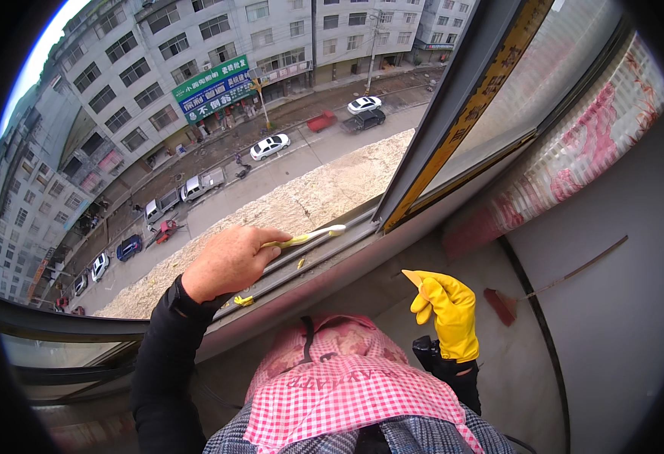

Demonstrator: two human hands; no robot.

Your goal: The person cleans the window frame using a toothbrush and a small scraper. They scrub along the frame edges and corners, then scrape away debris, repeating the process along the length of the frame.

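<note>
My bare left hand [227, 262] grips a yellow and white toothbrush [311, 236] by its handle. The brush head points right and lies over the metal sliding-window track [275, 282], near the foot of the window sash [443, 110]. Crumpled yellow scraps [244, 301] and a smaller yellow bit [301, 263] lie in the track, with dirt along its grooves. My right hand [452, 312], in a yellow rubber glove, is raised indoors to the right of the sill. Its fingers pinch a small, flat, pointed orange piece [411, 277], whose exact kind is unclear.
Past the open window is a long drop to a street [303, 156] with parked vehicles. Printed yellow tape [471, 110] runs along the sash. Indoors, a floral curtain [582, 144] hangs right, and a long-handled red tool [502, 306] lies behind my gloved hand.
</note>
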